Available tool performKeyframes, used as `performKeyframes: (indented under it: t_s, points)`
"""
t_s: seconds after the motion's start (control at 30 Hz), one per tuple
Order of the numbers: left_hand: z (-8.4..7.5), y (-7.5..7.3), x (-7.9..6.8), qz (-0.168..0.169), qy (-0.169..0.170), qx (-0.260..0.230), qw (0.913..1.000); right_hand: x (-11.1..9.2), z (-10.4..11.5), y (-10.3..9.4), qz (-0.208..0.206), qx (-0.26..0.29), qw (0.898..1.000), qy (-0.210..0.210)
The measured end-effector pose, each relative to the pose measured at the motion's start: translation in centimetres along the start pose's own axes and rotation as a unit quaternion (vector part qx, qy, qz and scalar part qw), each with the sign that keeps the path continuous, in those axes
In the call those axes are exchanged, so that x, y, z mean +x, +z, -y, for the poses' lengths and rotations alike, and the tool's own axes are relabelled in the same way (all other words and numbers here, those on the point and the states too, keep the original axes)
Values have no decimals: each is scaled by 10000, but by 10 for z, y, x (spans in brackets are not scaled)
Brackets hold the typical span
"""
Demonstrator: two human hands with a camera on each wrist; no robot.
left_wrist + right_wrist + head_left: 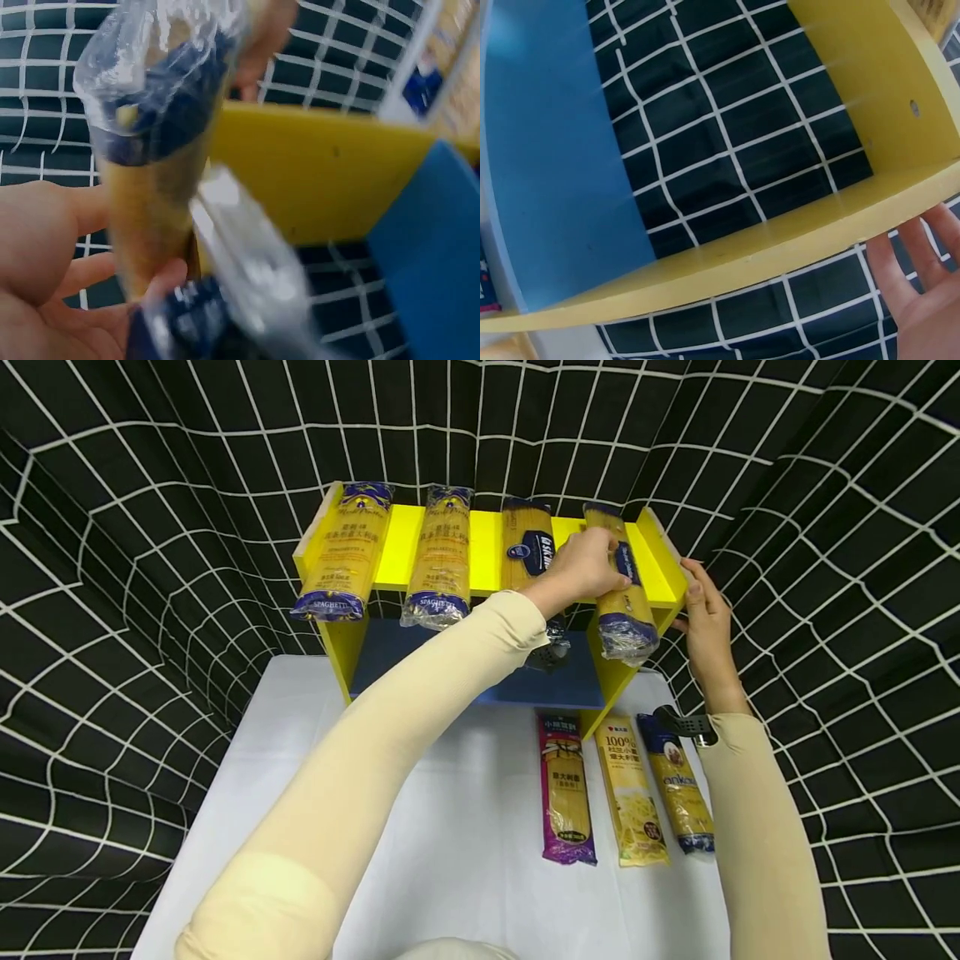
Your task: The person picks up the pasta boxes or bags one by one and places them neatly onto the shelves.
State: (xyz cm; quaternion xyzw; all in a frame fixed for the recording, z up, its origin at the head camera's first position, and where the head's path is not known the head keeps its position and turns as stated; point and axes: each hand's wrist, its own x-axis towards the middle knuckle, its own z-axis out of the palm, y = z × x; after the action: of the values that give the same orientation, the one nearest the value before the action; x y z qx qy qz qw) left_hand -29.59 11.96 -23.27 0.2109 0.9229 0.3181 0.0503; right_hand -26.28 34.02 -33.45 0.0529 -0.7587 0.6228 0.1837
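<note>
My left hand grips a spaghetti pack at the right end of the yellow top shelf. In the left wrist view its fingers and thumb lie around the pack, whose clear, crinkled end points up. Close beside that hand is another blue-labelled spaghetti pack, partly hidden by my left wrist. My right hand touches the outside of the rack's right side panel. The right wrist view shows fairly straight fingers against the panel's edge.
Two more spaghetti packs lean on the shelf's left half. Below is a blue shelf board. On the white table lie a purple pasta pack, a cream pack and a blue-and-yellow pack. Black netting-patterned curtain surrounds everything.
</note>
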Motion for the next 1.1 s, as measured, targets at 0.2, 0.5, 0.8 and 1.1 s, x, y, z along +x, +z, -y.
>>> performKeyframes:
  t_s: [0.2,0.5,0.8,1.1]
  points:
    - [6,-3,-5,-153,354,724,9966,-1,1,2,3,-42,10000,25]
    - [3,-13,-16,-253,1066,1387,9843,-1,0,1,10,35,10000,70]
    - [7,-27,-52,189,1674,1997,9653,0,2,-1,65,-140,9999,0]
    - [21,-21,-64,529,1816,2295,9547,-1,1,1,29,-38,10000,24]
